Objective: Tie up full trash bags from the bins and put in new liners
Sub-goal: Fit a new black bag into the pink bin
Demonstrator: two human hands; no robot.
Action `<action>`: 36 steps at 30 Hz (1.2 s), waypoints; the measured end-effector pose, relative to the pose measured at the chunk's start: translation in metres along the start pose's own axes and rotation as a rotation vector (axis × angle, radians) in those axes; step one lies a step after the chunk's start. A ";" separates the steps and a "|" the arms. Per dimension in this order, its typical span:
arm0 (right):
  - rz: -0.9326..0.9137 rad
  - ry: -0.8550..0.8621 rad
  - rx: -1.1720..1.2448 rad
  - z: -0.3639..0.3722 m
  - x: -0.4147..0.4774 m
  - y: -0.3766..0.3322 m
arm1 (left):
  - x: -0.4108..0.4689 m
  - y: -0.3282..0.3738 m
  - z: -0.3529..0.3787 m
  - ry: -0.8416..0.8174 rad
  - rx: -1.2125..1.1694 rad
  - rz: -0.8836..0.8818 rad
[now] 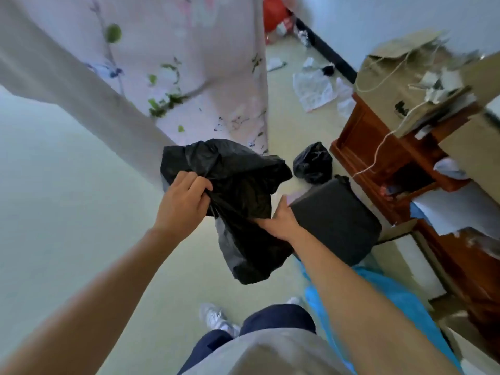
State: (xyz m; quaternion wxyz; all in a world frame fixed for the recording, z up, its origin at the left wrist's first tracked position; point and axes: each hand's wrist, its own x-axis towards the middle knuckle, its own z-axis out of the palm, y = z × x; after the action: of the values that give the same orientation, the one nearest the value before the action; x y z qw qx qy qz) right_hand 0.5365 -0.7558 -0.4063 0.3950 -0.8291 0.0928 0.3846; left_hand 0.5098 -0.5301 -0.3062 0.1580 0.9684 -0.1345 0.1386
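Head view: a person stands on a pale floor [81, 212], looking down at both bare hands and a bag held in the air between them.
Bed: a bed draped in a pale floral cloth [189, 63] fills the far left; it plays no part in the job.
Cabinet: a reddish-brown wooden cabinet [378, 158] loaded with cardboard boxes stands on the right.
Bin: a dark grey square plastic bin [335, 220] sits on the floor right of centre, just beside the cabinet; whether it already carries a liner cannot be told.
New liner: a loose black plastic bag [243, 201] hangs empty and crumpled just left of the bin, off the floor.
Tied bag: a small knotted black plastic bag [312, 163] lies on the floor just beyond the bin, so one full bag looks finished.
Left hand [184, 201]: grip closed on the upper edge of the loose bag, knuckles up.
Right hand [281, 217]: reaching in at the bag's middle and touching it, close against the bin's near corner; fingers are hidden by plastic, so I cannot tell how they are closed.
Litter: white paper scraps [313, 90] lie scattered on the far floor.
Left to do: by my judgement, open the bag's mouth, seat it in the bin and fold the rim over.
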 end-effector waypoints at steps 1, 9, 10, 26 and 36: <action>-0.046 -0.010 -0.011 0.012 -0.002 -0.023 | -0.010 -0.017 -0.025 0.079 0.022 -0.031; -0.359 -0.129 -0.034 0.172 -0.041 -0.265 | -0.159 -0.201 -0.207 0.349 0.162 -0.360; -0.407 -0.097 -0.032 0.205 -0.048 -0.296 | -0.187 -0.228 -0.228 0.275 0.195 -0.431; -1.167 -0.053 -0.825 0.544 -0.045 -0.591 | -0.301 -0.528 -0.376 0.336 0.396 -0.627; -1.139 -0.132 -1.043 0.600 0.117 -0.823 | -0.236 -0.796 -0.415 -0.150 0.437 -0.939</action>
State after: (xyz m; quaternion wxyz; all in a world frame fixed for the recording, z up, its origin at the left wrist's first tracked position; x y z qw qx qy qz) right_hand 0.6549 0.2500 -0.2441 0.0949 -0.8032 -0.5646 0.1648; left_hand 0.4395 0.3912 -0.2154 -0.0128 0.9420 0.3352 0.0078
